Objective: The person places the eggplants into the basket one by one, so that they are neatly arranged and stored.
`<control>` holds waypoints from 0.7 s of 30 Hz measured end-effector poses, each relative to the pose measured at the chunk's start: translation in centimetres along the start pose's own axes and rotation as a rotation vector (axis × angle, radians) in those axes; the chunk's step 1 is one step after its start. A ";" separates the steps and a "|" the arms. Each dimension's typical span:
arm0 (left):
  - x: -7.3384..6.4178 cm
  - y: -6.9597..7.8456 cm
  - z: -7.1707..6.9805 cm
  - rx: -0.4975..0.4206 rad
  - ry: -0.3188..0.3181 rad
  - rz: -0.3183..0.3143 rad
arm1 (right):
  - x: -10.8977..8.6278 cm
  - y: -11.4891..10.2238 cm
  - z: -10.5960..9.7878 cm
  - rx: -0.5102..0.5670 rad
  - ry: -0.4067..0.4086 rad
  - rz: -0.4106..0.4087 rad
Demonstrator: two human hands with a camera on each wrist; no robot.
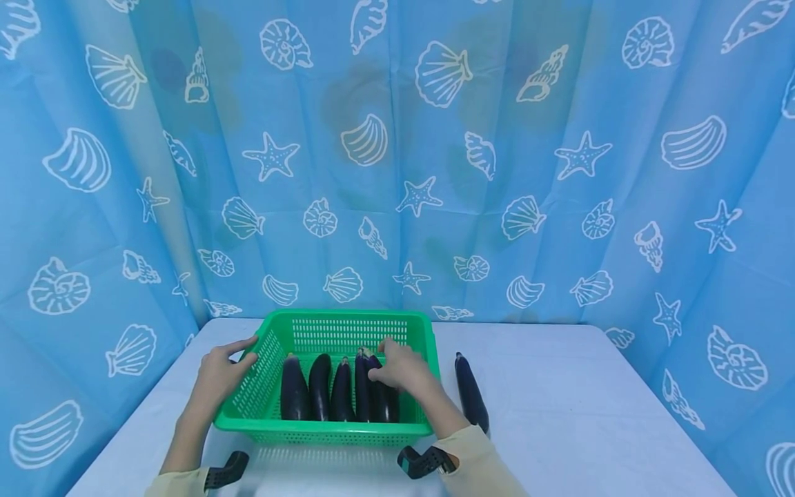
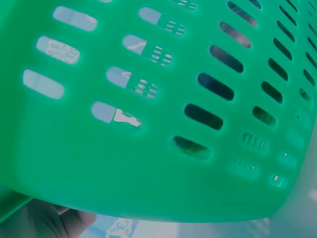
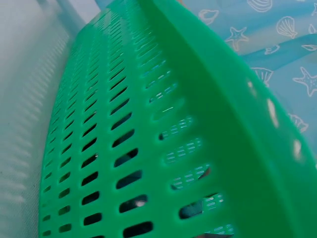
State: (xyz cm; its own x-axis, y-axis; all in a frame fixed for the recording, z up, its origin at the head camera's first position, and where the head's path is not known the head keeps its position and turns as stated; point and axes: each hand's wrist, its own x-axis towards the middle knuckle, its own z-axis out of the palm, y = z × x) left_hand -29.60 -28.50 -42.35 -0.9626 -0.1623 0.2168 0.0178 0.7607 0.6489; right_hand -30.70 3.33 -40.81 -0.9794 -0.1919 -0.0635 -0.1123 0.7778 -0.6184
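Observation:
In the head view my left hand (image 1: 219, 373) grips the left rim of a green plastic basket (image 1: 329, 426). The left wrist view shows some of its fingers (image 2: 77, 221) against the edge of the rim. Over the right part of the basket, my right hand (image 1: 404, 367) holds the rightmost dark purple eggplant (image 1: 386, 404) near its stem end, thumb on the left side; its other fingers are partly hidden. Several more eggplants (image 1: 295, 390) lie side by side in the basket, stems away from me. The basket's slotted wall (image 3: 114, 119) fills much of the right wrist view.
One more eggplant (image 1: 470, 393) lies on the white tablecloth (image 1: 559, 386) to the right of the basket, close to my right forearm. A blue curtain (image 1: 397, 207) with white shell prints hangs behind the table and along both sides.

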 end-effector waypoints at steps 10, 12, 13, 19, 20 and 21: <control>-0.1 0.2 -0.2 0.000 -0.011 -0.002 | -0.4 -0.2 -0.1 -0.058 -0.038 0.003; -0.1 0.2 -0.3 -0.003 -0.015 -0.002 | -0.4 -0.2 0.0 -0.054 -0.037 0.004; -0.1 0.3 -0.3 -0.003 -0.016 -0.001 | -0.5 -0.2 0.0 -0.050 -0.036 0.003; -0.1 0.2 -0.1 0.005 -0.010 -0.003 | -0.7 -0.2 0.0 -0.017 -0.046 -0.001; -0.1 0.2 -0.1 0.005 -0.011 -0.002 | -0.7 -0.2 0.0 -0.014 -0.048 -0.002; -0.1 0.2 -0.1 0.005 -0.011 -0.003 | -0.8 -0.2 0.0 -0.010 -0.050 -0.003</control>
State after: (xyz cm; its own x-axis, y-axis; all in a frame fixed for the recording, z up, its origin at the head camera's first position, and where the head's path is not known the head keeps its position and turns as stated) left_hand -29.43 -28.41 -42.17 -0.9656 -0.1575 0.2069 0.0138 0.7634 0.6457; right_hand -29.93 3.37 -40.65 -0.9693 -0.2238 -0.1013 -0.1170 0.7832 -0.6107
